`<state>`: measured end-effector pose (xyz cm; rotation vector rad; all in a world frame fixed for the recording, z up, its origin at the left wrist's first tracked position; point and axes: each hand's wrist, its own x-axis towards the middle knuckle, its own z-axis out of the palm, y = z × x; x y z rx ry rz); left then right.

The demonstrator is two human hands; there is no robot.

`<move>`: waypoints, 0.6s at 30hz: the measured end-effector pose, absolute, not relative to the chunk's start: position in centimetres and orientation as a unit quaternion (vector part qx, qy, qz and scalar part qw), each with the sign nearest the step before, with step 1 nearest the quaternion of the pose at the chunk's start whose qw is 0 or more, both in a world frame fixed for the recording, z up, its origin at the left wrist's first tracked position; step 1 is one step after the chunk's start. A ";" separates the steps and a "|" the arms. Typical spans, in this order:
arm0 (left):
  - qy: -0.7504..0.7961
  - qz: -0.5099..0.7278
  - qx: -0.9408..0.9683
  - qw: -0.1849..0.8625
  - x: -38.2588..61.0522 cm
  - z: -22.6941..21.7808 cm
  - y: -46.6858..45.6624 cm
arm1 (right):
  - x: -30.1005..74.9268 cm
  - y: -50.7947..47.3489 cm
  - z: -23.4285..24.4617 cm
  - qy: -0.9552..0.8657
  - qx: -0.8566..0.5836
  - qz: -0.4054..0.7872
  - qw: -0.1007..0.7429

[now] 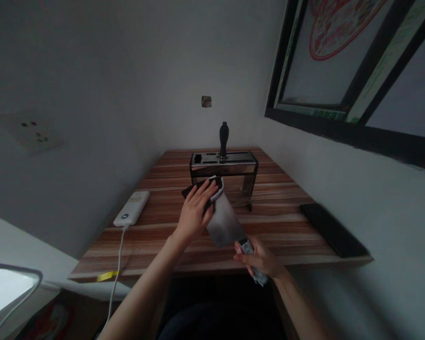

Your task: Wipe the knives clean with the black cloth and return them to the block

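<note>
My right hand [260, 259] grips the metal handle of a cleaver [224, 221], whose broad blade points away from me over the wooden table [276, 189]. My left hand [194, 210] presses a dark cloth with a white edge [212, 188] against the far end of the blade, fingers wrapped over it. Just behind stands a shiny metal knife block [223, 171] with one black-handled knife [224, 137] upright in a slot.
A white power bank [131, 208] with a white cable [117, 264] lies at the table's left. A black flat slab [333, 230] lies at the right edge. Walls close in left and back; a dark-framed window [357, 71] is on the right. A wall socket [30, 132] is at left.
</note>
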<state>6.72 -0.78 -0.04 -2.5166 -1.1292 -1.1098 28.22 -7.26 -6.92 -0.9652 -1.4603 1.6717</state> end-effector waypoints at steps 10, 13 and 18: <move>-0.401 -0.388 -0.822 0.115 6.9 0.8 0.3 | 28.3 -7.1 -7.2 -0.560 -0.372 0.651 0.353; -0.393 -0.368 -0.834 0.122 7.6 0.0 -0.7 | 28.3 -7.2 -7.0 -0.559 -0.370 0.652 0.355; -0.362 -0.328 -0.867 0.101 8.7 -1.9 -3.2 | 28.2 -7.2 -6.6 -0.558 -0.378 0.645 0.360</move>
